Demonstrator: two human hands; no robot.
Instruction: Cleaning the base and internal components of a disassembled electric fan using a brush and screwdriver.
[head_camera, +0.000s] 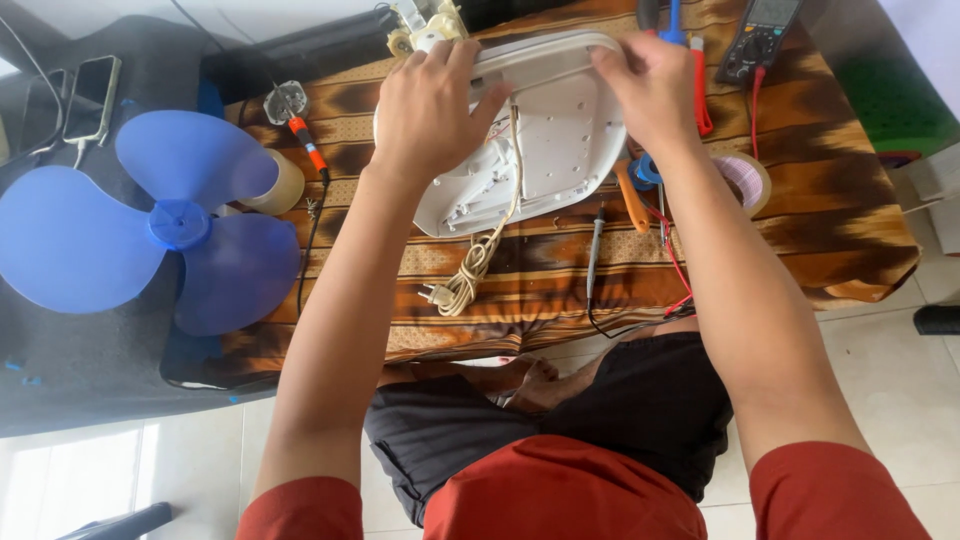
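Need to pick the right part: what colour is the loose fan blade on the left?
Blue, all three lobes and hub: fan blade, clearest in the head view.

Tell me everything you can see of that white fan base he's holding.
The white fan base looks like moulded plastic, rounded, with its hollow underside up, showing ribs and screw posts. It lies on the brown patterned cloth. The left hand and right hand hold its far rim. A cream power cord runs out of it, bundled near the front.
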